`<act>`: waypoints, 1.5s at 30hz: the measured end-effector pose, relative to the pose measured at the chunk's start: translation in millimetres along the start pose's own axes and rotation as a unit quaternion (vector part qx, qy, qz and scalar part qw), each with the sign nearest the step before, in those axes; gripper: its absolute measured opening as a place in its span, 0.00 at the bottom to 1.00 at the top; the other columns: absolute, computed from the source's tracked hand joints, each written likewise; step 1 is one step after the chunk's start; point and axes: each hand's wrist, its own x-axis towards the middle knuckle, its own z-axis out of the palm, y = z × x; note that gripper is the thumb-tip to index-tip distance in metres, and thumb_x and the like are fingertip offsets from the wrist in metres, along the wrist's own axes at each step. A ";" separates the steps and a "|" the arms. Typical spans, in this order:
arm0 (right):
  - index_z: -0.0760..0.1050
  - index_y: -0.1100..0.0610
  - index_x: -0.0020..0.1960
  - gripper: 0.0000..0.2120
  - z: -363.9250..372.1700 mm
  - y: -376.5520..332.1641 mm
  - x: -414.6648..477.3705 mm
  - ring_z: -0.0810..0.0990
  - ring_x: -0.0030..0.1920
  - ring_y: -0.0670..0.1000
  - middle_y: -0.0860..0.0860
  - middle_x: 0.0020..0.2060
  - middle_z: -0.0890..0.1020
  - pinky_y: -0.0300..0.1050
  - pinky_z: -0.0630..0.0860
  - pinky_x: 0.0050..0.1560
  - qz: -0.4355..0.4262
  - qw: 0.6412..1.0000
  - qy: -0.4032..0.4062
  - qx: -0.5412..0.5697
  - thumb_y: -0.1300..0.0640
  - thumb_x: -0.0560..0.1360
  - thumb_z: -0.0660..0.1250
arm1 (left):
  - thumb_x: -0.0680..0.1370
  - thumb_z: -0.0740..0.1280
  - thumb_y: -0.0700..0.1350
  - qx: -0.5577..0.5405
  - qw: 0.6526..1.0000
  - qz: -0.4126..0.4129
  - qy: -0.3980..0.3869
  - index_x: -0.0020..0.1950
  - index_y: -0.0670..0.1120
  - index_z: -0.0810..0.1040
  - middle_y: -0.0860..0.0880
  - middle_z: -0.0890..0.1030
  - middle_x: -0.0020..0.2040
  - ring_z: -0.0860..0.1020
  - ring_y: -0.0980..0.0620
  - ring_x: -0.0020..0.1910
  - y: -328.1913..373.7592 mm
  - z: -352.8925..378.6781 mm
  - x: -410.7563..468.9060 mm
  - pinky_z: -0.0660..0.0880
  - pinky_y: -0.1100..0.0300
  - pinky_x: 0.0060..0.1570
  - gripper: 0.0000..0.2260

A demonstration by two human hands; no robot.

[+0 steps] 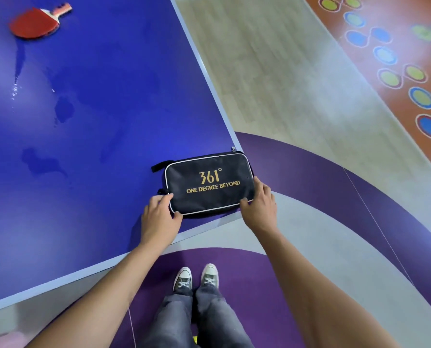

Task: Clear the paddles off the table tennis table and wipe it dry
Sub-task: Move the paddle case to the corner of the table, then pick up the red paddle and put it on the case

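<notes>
Both arms reach forward: the left hand (160, 217) and right hand (258, 205) each pinch a near corner of one black zipped fabric paddle case (207, 184) lying at the blue table tennis table (89, 136)'s corner — its right end at the edge. One red paddle (36, 21) lies far off, beside puddles (41, 162).

The case (207, 184) lies flat on the table (96, 146) at its near right corner, one end reaching the right edge. The left hand (159, 217) touches the case's near left corner; the right hand (259, 204) touches its near right corner, past the table edge. The paddle (36, 21) lies far off at the table's far left, well apart from the case. Puddles (41, 162) lie between them. 2 shoes (197, 277) stand on the floor before the table.
</notes>
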 end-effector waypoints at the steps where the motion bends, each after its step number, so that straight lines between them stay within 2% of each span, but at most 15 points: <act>1: 0.57 0.49 0.79 0.32 -1.7 -2.0 -5.5 0.69 0.70 0.59 0.53 0.73 0.68 0.56 0.69 0.69 -0.023 1.000 -0.001 -0.009 0.54 0.78 0.64 | 0.79 0.67 0.45 0.019 0.999 0.033 0.005 0.74 0.48 0.71 0.47 0.72 0.69 0.72 0.41 0.63 5.7 -5.5 -3.2 0.70 0.47 0.63 0.23; 4: 0.61 0.50 0.78 0.30 -13.6 -6.2 -13.2 0.69 0.70 0.58 0.52 0.74 0.68 0.55 0.69 0.69 -0.078 0.996 -0.002 -0.032 0.55 0.78 0.64 | 0.79 0.67 0.45 0.068 0.989 0.126 0.023 0.71 0.48 0.74 0.50 0.74 0.67 0.72 0.44 0.64 29.4 -14.1 -14.8 0.68 0.50 0.64 0.20; 8: 0.66 0.51 0.75 0.25 -48.4 -10.8 -6.7 0.69 0.70 0.57 0.50 0.74 0.68 0.54 0.67 0.69 -0.137 0.989 0.025 -0.047 0.54 0.79 0.65 | 0.79 0.66 0.46 0.091 0.979 0.176 0.053 0.67 0.49 0.75 0.53 0.75 0.65 0.71 0.47 0.65 71.9 -18.4 -26.0 0.67 0.52 0.64 0.16; 13: 0.71 0.52 0.72 0.23 -102.3 -1.3 17.0 0.72 0.67 0.58 0.51 0.72 0.71 0.55 0.70 0.65 -0.212 0.975 0.053 -0.030 0.54 0.78 0.66 | 0.78 0.68 0.46 0.097 0.967 0.210 0.107 0.64 0.49 0.78 0.53 0.78 0.60 0.74 0.48 0.61 141.2 -12.3 -25.5 0.69 0.51 0.61 0.14; 17: 0.70 0.52 0.73 0.25 -144.9 17.6 50.3 0.73 0.66 0.58 0.51 0.72 0.72 0.54 0.70 0.63 -0.259 0.963 0.050 -0.045 0.55 0.77 0.66 | 0.78 0.68 0.47 0.108 0.960 0.213 0.144 0.63 0.49 0.79 0.52 0.79 0.58 0.75 0.47 0.59 205.9 1.3 -20.2 0.71 0.51 0.60 0.14; 23: 0.69 0.52 0.74 0.25 -196.3 37.2 102.0 0.73 0.65 0.58 0.51 0.69 0.74 0.54 0.70 0.64 -0.310 0.948 0.038 -0.064 0.54 0.77 0.66 | 0.78 0.67 0.46 0.084 0.965 0.170 0.180 0.62 0.49 0.79 0.51 0.79 0.58 0.76 0.45 0.57 269.1 24.6 -10.9 0.70 0.51 0.59 0.13; 29: 0.69 0.52 0.73 0.23 -216.8 10.8 161.4 0.73 0.64 0.57 0.51 0.68 0.74 0.53 0.69 0.66 -0.372 0.926 0.006 -0.071 0.55 0.78 0.65 | 0.79 0.68 0.47 0.064 0.968 0.110 0.214 0.62 0.49 0.78 0.51 0.79 0.57 0.75 0.45 0.56 295.0 29.8 19.3 0.69 0.51 0.59 0.12; 37: 0.68 0.50 0.73 0.24 -193.7 -86.2 267.4 0.73 0.65 0.56 0.50 0.68 0.73 0.51 0.68 0.66 -0.464 0.877 -0.065 -0.109 0.55 0.78 0.66 | 0.79 0.67 0.49 0.027 0.956 0.005 0.293 0.62 0.51 0.77 0.52 0.78 0.59 0.75 0.47 0.58 292.3 9.9 111.5 0.70 0.51 0.61 0.12; 42: 0.67 0.51 0.75 0.24 -175.3 -151.6 322.3 0.72 0.67 0.56 0.51 0.70 0.73 0.51 0.67 0.68 -0.509 0.840 -0.122 -0.139 0.55 0.80 0.64 | 0.77 0.70 0.45 -0.008 0.936 -0.090 0.339 0.60 0.49 0.79 0.49 0.80 0.56 0.77 0.42 0.56 280.0 -15.1 179.1 0.72 0.47 0.57 0.12; 45: 0.68 0.51 0.75 0.24 -168.9 -194.0 356.4 0.72 0.67 0.56 0.50 0.70 0.73 0.51 0.66 0.68 -0.529 0.825 -0.141 -0.139 0.55 0.79 0.64 | 0.77 0.70 0.44 -0.020 0.927 -0.120 0.354 0.60 0.48 0.79 0.48 0.80 0.56 0.77 0.41 0.55 281.4 -35.9 215.4 0.71 0.47 0.57 0.11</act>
